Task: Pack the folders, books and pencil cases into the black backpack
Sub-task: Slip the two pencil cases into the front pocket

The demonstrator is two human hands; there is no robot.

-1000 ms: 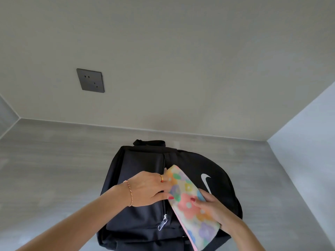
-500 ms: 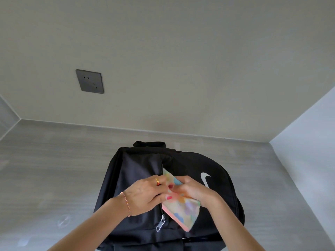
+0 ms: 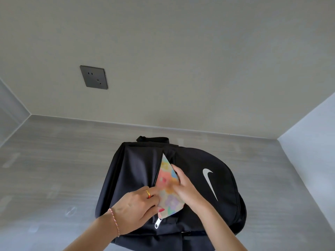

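The black backpack with a white swoosh lies on the grey surface in the lower middle of the head view. A flat pencil case with a pastel flower print sits partly inside an open zip pocket on the backpack's front. My left hand grips the pocket's left edge and pulls it apart, thumb touching the case. My right hand rests on the case's right side and holds it. The silver zip puller hangs just below the case. Most of the case's left part is hidden in the pocket.
A grey surface surrounds the backpack. A beige wall behind carries a dark power socket. A white panel stands at the right.
The pencil case has slid deeper into the pocket and stands more upright along the zip. My right hand moved with it toward the backpack; my left hand stayed at the pocket's edge.
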